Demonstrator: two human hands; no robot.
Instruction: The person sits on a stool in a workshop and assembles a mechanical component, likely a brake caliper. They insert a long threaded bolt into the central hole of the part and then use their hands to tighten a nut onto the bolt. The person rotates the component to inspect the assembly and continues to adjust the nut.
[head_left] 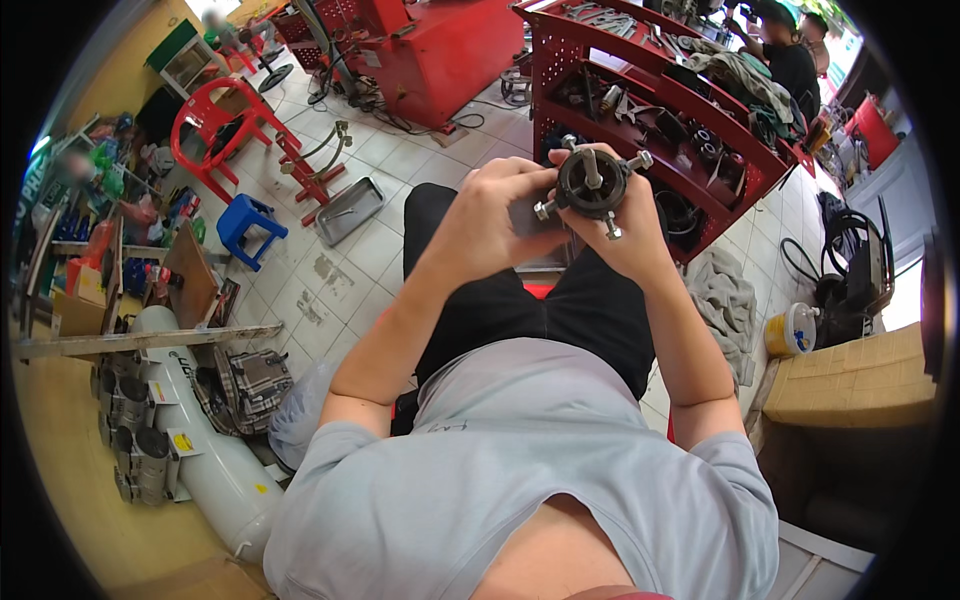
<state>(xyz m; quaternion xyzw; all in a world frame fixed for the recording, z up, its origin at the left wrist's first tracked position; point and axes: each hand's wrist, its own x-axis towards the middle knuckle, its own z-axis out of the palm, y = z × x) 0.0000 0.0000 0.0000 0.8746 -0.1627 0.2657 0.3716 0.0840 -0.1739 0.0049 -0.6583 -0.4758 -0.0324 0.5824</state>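
Note:
Between my hands, above my lap, is a dark round metal hub [588, 186]. A pale shaft stands up from its centre, and several shiny bolts stick out around its rim. My right hand [632, 222] is closed around its right and lower side. From the left, my left hand [488, 218] curves in, with bent fingers against the hub's left side and the thumb lower down. The fingertips of both hands are partly hidden, and so is the hub's underside.
Ahead to the right stands a red tool cart [600, 75] loaded with tools and parts. A metal tray [350, 210], blue stool [250, 228] and red chair [205, 125] are at the left. Grey cloth [720, 300] lies on the floor at the right. Other people are at the back.

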